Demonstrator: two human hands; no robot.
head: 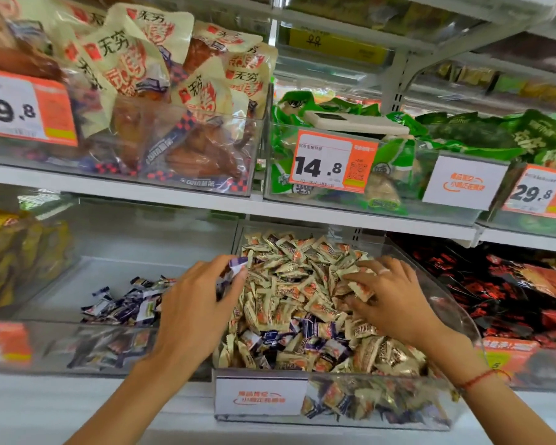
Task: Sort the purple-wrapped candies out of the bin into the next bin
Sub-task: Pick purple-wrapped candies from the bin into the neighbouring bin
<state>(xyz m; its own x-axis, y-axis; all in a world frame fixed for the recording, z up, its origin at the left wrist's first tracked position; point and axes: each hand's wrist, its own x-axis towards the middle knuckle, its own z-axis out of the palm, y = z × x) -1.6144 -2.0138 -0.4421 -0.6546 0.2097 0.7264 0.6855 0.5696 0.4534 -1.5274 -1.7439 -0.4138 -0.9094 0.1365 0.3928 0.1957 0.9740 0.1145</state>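
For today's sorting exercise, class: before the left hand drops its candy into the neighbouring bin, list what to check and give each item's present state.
1. Left hand pinches a purple-wrapped candy: ok.
2. Candy is over the receiving bin: not ok, it is at the edge of the mixed bin.
3. Receiving bin holds only purple candies: ok as far as visible.
4. Room left in the receiving bin: ok, much bare floor shows.
5. Right hand holds no purple candy: it rests on cream-wrapped candies; under its fingers, cannot tell.
6. More purple ones left to sort: ok, a cluster near the front.
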